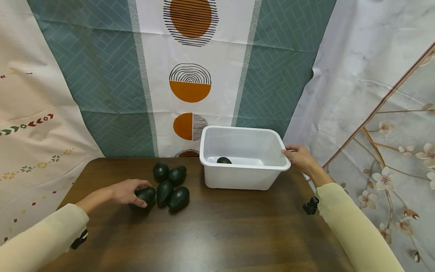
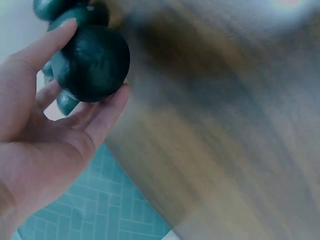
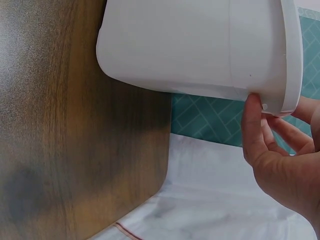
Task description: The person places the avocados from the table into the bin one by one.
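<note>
My left hand [image 1: 130,192] grips a dark green avocado [image 1: 146,194] at the left of the table; the left wrist view shows thumb and fingers round the avocado [image 2: 92,64]. Several more avocados [image 1: 164,192] lie in a cluster just to its right. At the back right stands a white plastic bin [image 1: 238,177], with one avocado [image 1: 224,160] visible inside. My right hand [image 1: 299,156] pinches the bin's right rim. In the right wrist view, the thumb of the right hand [image 3: 280,160] presses the outer wall of the bin [image 3: 190,45].
The brown wooden table [image 1: 217,226] has rounded corners and ends at a patterned curtain [image 1: 190,94] behind the bin. A floral cloth [image 1: 384,181] hangs on the right, and a cream cloth [image 1: 44,143] on the left.
</note>
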`<action>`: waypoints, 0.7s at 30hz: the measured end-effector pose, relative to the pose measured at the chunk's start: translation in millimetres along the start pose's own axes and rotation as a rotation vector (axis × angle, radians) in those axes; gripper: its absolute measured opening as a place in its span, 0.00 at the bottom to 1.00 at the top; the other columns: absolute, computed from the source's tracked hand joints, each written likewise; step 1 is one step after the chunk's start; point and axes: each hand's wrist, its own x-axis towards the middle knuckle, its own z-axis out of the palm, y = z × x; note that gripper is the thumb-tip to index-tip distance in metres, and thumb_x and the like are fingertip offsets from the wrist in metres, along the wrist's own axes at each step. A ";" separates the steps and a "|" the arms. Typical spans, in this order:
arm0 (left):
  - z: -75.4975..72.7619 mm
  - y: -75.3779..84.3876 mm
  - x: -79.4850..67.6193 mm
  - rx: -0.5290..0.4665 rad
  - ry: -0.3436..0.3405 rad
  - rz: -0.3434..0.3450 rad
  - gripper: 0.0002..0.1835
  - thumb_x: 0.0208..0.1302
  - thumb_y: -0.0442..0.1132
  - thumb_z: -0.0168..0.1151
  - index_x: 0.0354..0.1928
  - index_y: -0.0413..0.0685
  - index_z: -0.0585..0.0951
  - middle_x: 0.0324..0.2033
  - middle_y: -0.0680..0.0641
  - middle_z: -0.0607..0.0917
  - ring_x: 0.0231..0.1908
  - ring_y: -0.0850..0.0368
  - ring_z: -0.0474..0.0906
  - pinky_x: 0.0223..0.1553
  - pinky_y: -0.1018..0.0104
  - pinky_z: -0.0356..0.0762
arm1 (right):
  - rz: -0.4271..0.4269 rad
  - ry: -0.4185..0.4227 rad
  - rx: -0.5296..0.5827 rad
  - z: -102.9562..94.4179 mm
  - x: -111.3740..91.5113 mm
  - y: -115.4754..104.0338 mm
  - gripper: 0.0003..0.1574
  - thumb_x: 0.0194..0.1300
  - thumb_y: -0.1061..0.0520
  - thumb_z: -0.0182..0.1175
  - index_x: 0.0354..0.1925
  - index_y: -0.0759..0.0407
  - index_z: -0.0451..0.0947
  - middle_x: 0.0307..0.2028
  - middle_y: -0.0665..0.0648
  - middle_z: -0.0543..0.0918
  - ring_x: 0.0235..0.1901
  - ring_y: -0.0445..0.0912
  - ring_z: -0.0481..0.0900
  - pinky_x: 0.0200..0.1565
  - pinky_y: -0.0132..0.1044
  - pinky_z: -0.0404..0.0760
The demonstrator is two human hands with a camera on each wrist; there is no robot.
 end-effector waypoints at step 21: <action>-26.0 24.3 26.9 0.109 0.177 0.084 0.38 0.58 0.48 0.82 0.65 0.36 0.77 0.56 0.34 0.82 0.55 0.37 0.80 0.51 0.47 0.81 | 0.016 0.009 -0.006 0.3 0.9 0.2 0.37 0.83 0.49 0.56 0.76 0.72 0.64 0.69 0.73 0.72 0.58 0.58 0.78 0.51 0.38 0.85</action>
